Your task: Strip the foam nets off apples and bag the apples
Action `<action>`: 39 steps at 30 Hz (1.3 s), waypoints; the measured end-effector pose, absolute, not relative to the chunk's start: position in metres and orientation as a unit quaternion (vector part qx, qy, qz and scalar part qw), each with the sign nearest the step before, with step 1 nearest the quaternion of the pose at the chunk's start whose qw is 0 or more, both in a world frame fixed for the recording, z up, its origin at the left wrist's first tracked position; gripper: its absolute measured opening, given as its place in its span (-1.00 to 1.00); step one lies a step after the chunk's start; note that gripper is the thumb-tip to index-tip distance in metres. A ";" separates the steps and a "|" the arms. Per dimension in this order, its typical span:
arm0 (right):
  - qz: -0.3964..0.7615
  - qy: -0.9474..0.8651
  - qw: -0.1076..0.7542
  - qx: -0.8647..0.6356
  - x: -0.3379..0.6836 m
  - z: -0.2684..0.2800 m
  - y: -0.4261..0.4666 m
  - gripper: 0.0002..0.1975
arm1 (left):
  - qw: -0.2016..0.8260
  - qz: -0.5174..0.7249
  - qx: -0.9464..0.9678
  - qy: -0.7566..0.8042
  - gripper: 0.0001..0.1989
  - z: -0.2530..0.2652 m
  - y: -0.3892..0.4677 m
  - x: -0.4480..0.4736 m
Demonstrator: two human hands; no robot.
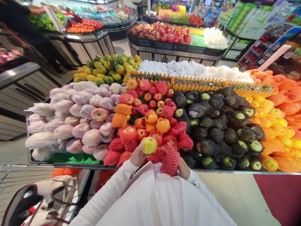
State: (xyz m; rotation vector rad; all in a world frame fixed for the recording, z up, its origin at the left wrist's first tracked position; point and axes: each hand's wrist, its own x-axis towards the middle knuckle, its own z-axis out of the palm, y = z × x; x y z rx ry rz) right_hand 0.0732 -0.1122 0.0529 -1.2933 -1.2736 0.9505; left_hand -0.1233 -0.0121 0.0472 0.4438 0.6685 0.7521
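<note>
My left hand (137, 157) is closed around a yellow-green apple (150, 145) that has no net on it. Close by on the right, my right hand (183, 168) grips a red foam net sleeve (170, 159); whether fruit sits inside it I cannot tell. Both hands are over the near edge of the display. Just beyond them lie several red apples (128, 133) in red foam nets. Orange foam nets (150, 121) wrap some fruit in the middle of the pile.
Wrapped pale pink apples (81, 129) fill the left side, and green fruit in black nets (211, 122) the right. Yellow-netted fruit (277, 128) lies farther right. Mangoes (110, 70) are behind. A cart with a bag (56, 191) stands at lower left. Another person (35, 31) is at upper left.
</note>
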 end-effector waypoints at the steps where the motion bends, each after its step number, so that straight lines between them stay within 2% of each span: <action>1: 0.412 -0.539 0.513 -0.526 0.076 0.054 -0.112 -0.54 | 0.842 0.373 0.235 0.312 -0.54 0.053 -0.010 -0.124; 6: 0.452 -0.569 0.492 -0.480 0.082 0.052 -0.112 -0.37 | 0.823 0.372 0.355 0.244 -0.38 0.075 -0.016 -0.116; 10: 0.381 -0.608 0.514 -0.470 0.082 0.047 -0.113 -0.23 | 0.831 0.327 0.377 0.245 -0.42 0.064 -0.034 -0.099; 14: 0.311 -0.651 0.501 -0.478 0.083 0.044 -0.118 -0.32 | 0.827 0.294 0.372 0.301 -0.49 0.048 -0.046 -0.087; 17: 0.276 -0.665 0.470 -0.511 0.084 0.044 -0.122 -0.45 | 0.805 0.297 0.422 0.291 -0.49 0.045 -0.046 -0.084; 20: 0.259 -0.673 0.428 -0.545 0.084 0.044 -0.122 -0.48 | 0.786 0.287 0.470 0.283 -0.50 0.046 -0.044 -0.087; 26: 0.271 -0.695 0.287 -0.601 0.081 0.051 -0.118 -0.44 | 0.769 0.239 0.523 0.279 -0.35 0.043 -0.048 -0.096; 28: 0.275 -0.700 0.274 -0.600 0.080 0.054 -0.117 -0.42 | 0.779 0.216 0.518 0.279 -0.29 0.041 -0.050 -0.097; 31: 0.276 -0.708 0.305 -0.574 0.082 0.056 -0.116 -0.43 | 0.795 0.217 0.486 0.292 -0.25 0.039 -0.050 -0.096; 36: 0.271 -0.665 0.410 -0.562 0.086 0.048 -0.119 -0.70 | 0.861 0.295 0.315 0.269 -0.43 0.035 -0.044 -0.094; 39: 0.258 -0.631 0.493 -0.541 0.082 0.045 -0.124 -0.67 | 0.910 0.271 0.233 0.211 -0.47 0.034 -0.043 -0.096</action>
